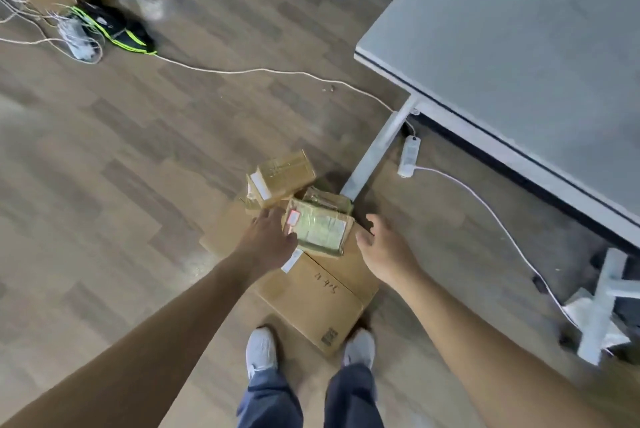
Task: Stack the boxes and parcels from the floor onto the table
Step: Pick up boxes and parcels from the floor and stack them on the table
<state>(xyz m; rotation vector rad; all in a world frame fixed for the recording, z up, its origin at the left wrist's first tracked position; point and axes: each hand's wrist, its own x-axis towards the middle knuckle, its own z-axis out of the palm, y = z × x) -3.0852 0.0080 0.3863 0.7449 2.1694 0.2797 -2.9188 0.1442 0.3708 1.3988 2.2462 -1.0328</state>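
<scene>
Near the lower middle of the frame, a taped parcel (320, 228) lay on top of a large flat carton (318, 299) on the floor, with a second small box (280, 176) just beyond it toward the upper left. The left hand (270, 240) was at the parcel's left edge, its fingers (264, 219) straight and spread, holding nothing. Whether they were already touching the tape was hard to tell. The right hand (384, 247) hovered just beside the parcel's right corner, open and relaxed, also with nothing in it.

The step in hand appeared to be picking up this top parcel. It would probably go best with a palm on each of two opposite sides and the fingers curled under the lower edge, since the glossy tape looked slippery. A straight lift should avoid nudging the small box behind. The worktop (519, 29) filled the upper right of the frame. The carry should swing clear of its leg (374, 153) and the power strip (409, 155) beside it.
</scene>
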